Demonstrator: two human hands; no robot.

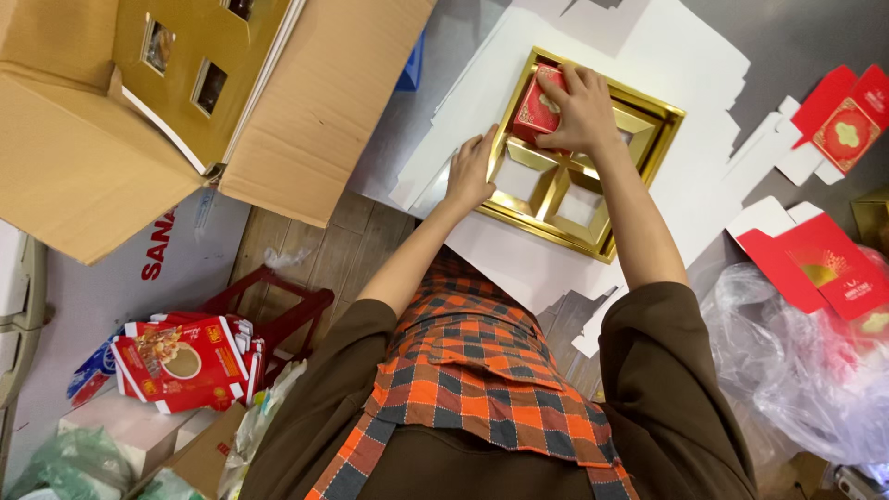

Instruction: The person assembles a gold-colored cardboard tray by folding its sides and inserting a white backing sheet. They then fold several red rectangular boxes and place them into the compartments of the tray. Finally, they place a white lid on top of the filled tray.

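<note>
Seating a small red box point(537, 106) into the far-left cell of the 4-cell gold tray point(667, 125) on the counter point(796, 37), right hand point(582, 109) closed over it, left hand point(469, 171) flat and open against the tray's near-left edge; next, probably pressing level.

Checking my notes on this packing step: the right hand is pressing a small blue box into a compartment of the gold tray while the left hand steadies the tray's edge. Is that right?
Not quite: in the head view the small box is red, not blue. The right hand presses it into the gold tray; the left hand steadies the tray's edge.
</note>
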